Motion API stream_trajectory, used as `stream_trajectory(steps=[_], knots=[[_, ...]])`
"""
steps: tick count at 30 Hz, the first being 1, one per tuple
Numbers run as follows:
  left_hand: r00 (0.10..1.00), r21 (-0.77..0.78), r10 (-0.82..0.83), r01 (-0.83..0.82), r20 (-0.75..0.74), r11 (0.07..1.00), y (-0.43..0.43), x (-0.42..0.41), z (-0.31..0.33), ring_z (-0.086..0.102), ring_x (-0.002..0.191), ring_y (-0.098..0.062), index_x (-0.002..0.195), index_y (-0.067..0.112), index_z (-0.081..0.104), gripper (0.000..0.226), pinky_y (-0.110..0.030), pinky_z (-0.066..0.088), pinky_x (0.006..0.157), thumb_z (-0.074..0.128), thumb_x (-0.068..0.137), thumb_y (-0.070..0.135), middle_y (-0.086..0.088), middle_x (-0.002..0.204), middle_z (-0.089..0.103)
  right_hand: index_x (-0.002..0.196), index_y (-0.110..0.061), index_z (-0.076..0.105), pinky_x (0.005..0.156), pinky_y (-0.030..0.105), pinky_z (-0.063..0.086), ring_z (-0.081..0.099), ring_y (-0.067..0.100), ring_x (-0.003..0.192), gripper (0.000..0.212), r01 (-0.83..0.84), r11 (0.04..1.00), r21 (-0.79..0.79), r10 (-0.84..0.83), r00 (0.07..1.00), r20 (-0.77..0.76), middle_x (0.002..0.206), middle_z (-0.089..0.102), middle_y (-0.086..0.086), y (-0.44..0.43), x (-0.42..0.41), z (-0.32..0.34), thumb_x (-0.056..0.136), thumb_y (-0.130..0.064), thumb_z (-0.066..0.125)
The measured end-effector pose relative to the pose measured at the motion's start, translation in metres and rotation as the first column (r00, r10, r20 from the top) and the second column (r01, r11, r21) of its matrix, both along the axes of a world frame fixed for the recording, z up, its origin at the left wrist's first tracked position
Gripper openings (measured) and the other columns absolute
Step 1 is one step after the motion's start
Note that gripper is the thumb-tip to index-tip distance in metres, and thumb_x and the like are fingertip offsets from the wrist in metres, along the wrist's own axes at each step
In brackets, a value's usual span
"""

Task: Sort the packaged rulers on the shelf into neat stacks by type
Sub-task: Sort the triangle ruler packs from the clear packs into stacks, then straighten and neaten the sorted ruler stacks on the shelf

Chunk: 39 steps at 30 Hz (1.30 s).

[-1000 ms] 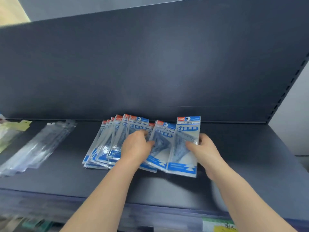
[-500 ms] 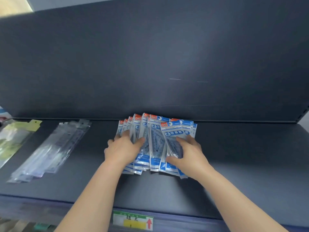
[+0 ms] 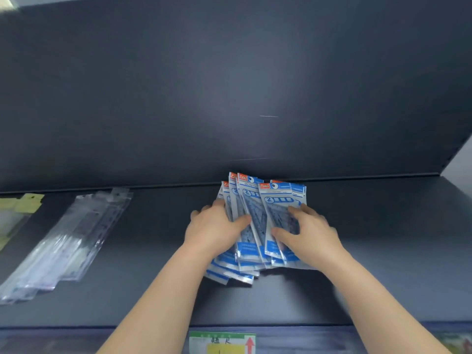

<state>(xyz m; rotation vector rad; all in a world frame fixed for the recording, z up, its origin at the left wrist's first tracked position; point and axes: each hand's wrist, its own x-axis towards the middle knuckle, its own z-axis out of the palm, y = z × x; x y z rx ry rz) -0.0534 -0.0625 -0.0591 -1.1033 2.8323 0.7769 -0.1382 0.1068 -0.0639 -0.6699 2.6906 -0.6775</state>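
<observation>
Packs of clear rulers (image 3: 69,241) lie leftmost on the shelf (image 3: 383,251). Mid-shelf, left hand (image 3: 214,228) grips the blue-headed packs (image 3: 258,221); right hand (image 3: 309,233) presses flat on top. The wide fan has closed into a rough pile; squaring likely remains.

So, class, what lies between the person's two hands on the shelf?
In the head view, the fanned bunch of blue packaged rulers lies between the left hand and the right hand, both touching it.
</observation>
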Motion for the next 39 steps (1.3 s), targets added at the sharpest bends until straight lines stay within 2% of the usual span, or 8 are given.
stream_trajectory(steps=[5, 9, 13, 17, 20, 29, 35, 39], knots=[[0.997, 0.065, -0.072, 0.073, -0.032, 0.995, 0.042, -0.021, -0.007, 0.050, 0.120, -0.030, 0.132, 0.025, 0.048, 0.091, -0.043, 0.037, 0.097, 0.030, 0.060, 0.077, 0.001, 0.127, 0.059, 0.144, -0.020, 0.040, 0.104, 0.039, 0.036, 0.036, 0.029, 0.134, 0.057, 0.052, 0.998, 0.035, -0.051, 0.999, -0.012, 0.149, 0.037, 0.005, 0.033, -0.008, 0.005, 0.093, -0.044, 0.051], [0.995, 0.154, -0.075, 0.084, -0.065, 0.985, 0.067, -0.026, -0.001, 0.050, 0.120, -0.030, 0.132, 0.019, 0.048, 0.059, -0.043, 0.043, 0.099, 0.048, 0.086, 0.057, -0.003, 0.129, 0.058, 0.139, -0.022, 0.045, 0.099, 0.041, 0.039, 0.039, 0.030, 0.130, 0.049, 0.061, 0.991, 0.118, -0.054, 0.997, -0.063, 0.145, 0.040, 0.004, 0.059, -0.018, 0.010, 0.095, -0.043, 0.045], [0.996, 0.075, -0.027, 0.033, -0.081, 0.997, 0.073, -0.013, 0.008, 0.052, 0.115, -0.027, 0.130, 0.020, 0.049, 0.045, -0.046, 0.048, 0.093, 0.050, 0.092, 0.045, -0.002, 0.129, 0.055, 0.136, -0.022, 0.049, 0.096, 0.041, 0.040, 0.040, 0.027, 0.129, 0.043, 0.036, 0.996, 0.086, -0.019, 0.980, -0.199, 0.143, 0.044, 0.004, 0.069, -0.015, 0.020, 0.097, -0.040, 0.044], [0.987, 0.018, 0.033, -0.031, -0.157, 0.999, 0.078, 0.011, 0.018, 0.048, 0.124, -0.022, 0.137, 0.024, 0.049, 0.044, -0.042, 0.046, 0.098, 0.049, 0.095, 0.038, 0.003, 0.139, 0.050, 0.134, -0.025, 0.054, 0.101, 0.040, 0.039, 0.038, 0.020, 0.134, 0.039, -0.123, 0.990, -0.072, 0.098, 0.954, -0.283, 0.145, 0.045, 0.000, 0.056, 0.001, 0.024, 0.096, -0.035, 0.049], [0.984, -0.006, 0.085, -0.087, -0.155, 0.996, 0.075, 0.040, 0.022, 0.052, 0.121, -0.017, 0.131, 0.027, 0.055, 0.037, -0.036, 0.046, 0.096, 0.047, 0.096, 0.032, 0.006, 0.135, 0.056, 0.130, -0.027, 0.057, 0.099, 0.036, 0.040, 0.041, 0.017, 0.131, 0.036, -0.289, 0.955, -0.074, 0.254, 0.917, -0.307, 0.141, 0.048, -0.005, 0.036, 0.018, 0.021, 0.096, -0.036, 0.050], [0.956, -0.076, 0.280, -0.287, -0.090, 0.955, 0.018, 0.142, 0.040, 0.051, 0.124, -0.017, 0.133, 0.025, 0.054, 0.036, -0.036, 0.044, 0.100, 0.048, 0.098, 0.032, 0.006, 0.136, 0.055, 0.134, -0.027, 0.053, 0.104, 0.036, 0.038, 0.024, 0.014, 0.145, 0.037, -0.545, 0.838, 0.007, 0.520, 0.796, -0.308, 0.142, 0.050, -0.011, -0.037, 0.094, 0.022, 0.099, -0.037, 0.046], [0.922, -0.131, 0.378, -0.387, -0.089, 0.913, -0.066, 0.206, 0.039, 0.046, 0.130, -0.023, 0.139, 0.022, 0.047, 0.045, -0.039, 0.041, 0.099, 0.050, 0.097, 0.037, 0.002, 0.141, 0.052, 0.135, -0.027, 0.051, 0.102, 0.037, 0.039, 0.026, 0.015, 0.144, 0.037, -0.591, 0.806, 0.031, 0.577, 0.773, -0.264, 0.143, 0.048, -0.010, -0.107, 0.144, 0.016, 0.099, -0.034, 0.046], [0.936, -0.149, 0.352, -0.352, -0.027, 0.924, -0.137, 0.234, 0.031, 0.035, 0.135, -0.028, 0.146, 0.021, 0.037, 0.057, -0.041, 0.038, 0.097, 0.050, 0.096, 0.044, -0.003, 0.147, 0.044, 0.135, -0.026, 0.050, 0.098, 0.037, 0.042, 0.039, 0.019, 0.135, 0.037, -0.574, 0.818, 0.037, 0.567, 0.795, -0.217, 0.140, 0.051, -0.007, -0.169, 0.175, 0.011, 0.099, -0.030, 0.045]])
